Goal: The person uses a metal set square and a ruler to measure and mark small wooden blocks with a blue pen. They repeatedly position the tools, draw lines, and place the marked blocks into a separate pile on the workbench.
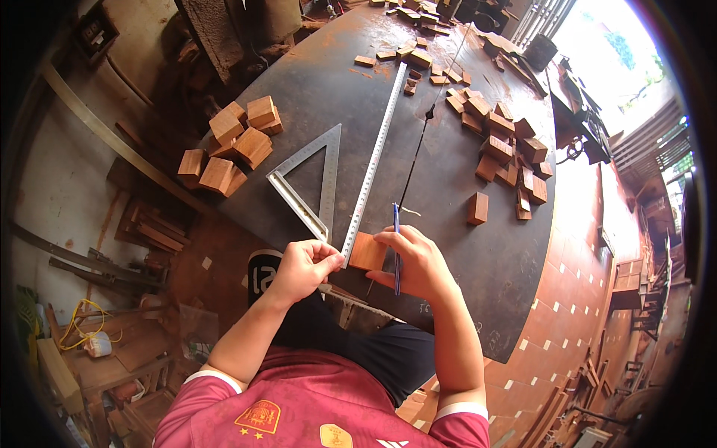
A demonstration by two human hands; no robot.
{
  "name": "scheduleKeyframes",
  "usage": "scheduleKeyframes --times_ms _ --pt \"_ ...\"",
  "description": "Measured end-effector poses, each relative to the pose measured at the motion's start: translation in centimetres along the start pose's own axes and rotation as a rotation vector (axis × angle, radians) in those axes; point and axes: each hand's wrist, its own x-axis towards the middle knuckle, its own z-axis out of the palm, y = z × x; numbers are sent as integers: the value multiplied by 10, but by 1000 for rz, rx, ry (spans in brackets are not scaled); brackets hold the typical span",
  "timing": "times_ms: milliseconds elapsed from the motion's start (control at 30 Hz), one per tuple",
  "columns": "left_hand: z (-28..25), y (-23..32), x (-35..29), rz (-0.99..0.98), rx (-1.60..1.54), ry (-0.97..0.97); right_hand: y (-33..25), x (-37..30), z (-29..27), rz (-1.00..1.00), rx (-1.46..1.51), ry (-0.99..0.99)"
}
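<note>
At the near edge of the dark table, my left hand [305, 267] is closed, thumb and fingertips pinching the near end of a long white measuring strip [371, 164] with dark graduations. A reddish-brown wooden block [367, 252] lies just right of that end. My right hand [418, 261] grips the block's right side with thumb and forefinger. A blue pen [396, 276] stands lengthwise along the same fingers, seemingly held in them. Left of the strip, a metal triangular square [326, 187] lies flat, its thick edge close to my left hand.
Several wooden blocks [254, 147] sit in a group at the table's left edge. More blocks [498, 149] are heaped on the right, with a lone block [477, 208] nearer. Small pieces [418, 57] lie at the far end. A thin dark cord [418, 149] runs above or along the table.
</note>
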Motion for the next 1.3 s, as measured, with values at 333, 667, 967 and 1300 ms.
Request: scheduleKeyframes --times_ms 333,667,967,1300 --pt "3 -1 -1 5 -18 14 1 -2 2 35 -9 -35" --pt "4 -6 0 14 -36 23 -3 3 1 -20 -24 38" --pt "4 -7 0 5 -60 22 -1 -6 8 277 624 153" --pt "5 -4 -1 6 -51 30 -7 0 20 450 732 -33"
